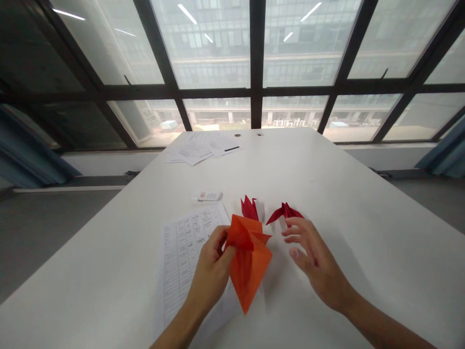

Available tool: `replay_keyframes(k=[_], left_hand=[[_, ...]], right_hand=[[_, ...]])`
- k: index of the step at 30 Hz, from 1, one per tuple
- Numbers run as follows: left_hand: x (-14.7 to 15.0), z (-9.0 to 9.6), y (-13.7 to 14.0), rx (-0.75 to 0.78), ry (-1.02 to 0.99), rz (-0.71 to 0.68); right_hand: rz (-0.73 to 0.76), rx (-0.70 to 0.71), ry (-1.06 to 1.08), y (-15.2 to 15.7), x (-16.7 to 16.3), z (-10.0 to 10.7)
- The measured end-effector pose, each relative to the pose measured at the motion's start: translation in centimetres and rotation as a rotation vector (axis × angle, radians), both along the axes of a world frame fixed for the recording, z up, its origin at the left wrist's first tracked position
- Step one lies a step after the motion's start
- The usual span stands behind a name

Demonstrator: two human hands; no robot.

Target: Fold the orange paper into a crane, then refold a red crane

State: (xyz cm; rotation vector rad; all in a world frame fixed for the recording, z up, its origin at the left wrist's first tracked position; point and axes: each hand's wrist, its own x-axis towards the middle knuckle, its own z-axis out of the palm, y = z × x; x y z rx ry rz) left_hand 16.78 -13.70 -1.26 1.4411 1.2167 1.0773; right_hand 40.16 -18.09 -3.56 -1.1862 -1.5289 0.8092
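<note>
My left hand [214, 269] pinches a partly folded sheet of orange origami paper [250, 264] by its left side, thumb in front. The paper is creased, with a flap bent over at the top and a point hanging downward. To its right, my right hand [314, 261] is apart from the paper, fingers spread and holding nothing. Just beyond the hands stand two folded red paper figures: one with upright points [249, 208] behind the orange paper, and a red paper crane with spread wings [286, 212] partly behind my right fingertips.
Under my left forearm lies a printed table sheet [179, 257] with handwriting. A white tube [209, 196] rests beyond it. Loose papers [196, 149] are spread at the far left of the white table [363, 242]. Large windows [301, 48] stand behind.
</note>
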Motion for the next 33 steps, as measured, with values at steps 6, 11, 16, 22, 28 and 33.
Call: replay_keyframes(k=[6, 11, 16, 22, 28, 33], left_hand=[[0.2, 0.6, -0.8, 0.100, 0.141, -0.101], [0.2, 0.4, -0.7, 0.075, 0.170, -0.052], [0.2, -0.3, -0.6, 0.052, 0.143, 0.063], [0.6, -0.4, -0.6, 0.101, 0.186, 0.084], [0.8, -0.8, -0.9, 0.077, 0.191, 0.075], [0.6, -1.0, -0.6, 0.032, 0.170, 0.113]], right_hand=[[0.309, 0.178, -0.342, -0.8, 0.0, 0.7], [0.422, 0.203, -0.443, -0.9, 0.1, 1.1], [0.393, 0.393, -0.538, -0.7, -0.2, 0.7], [0.253, 0.536, -0.488, -0.5, -0.7, 0.2], [0.187, 0.602, -0.513, -0.2, -1.2, -0.3], [0.260, 0.526, -0.510, 0.0, -1.0, -0.9]])
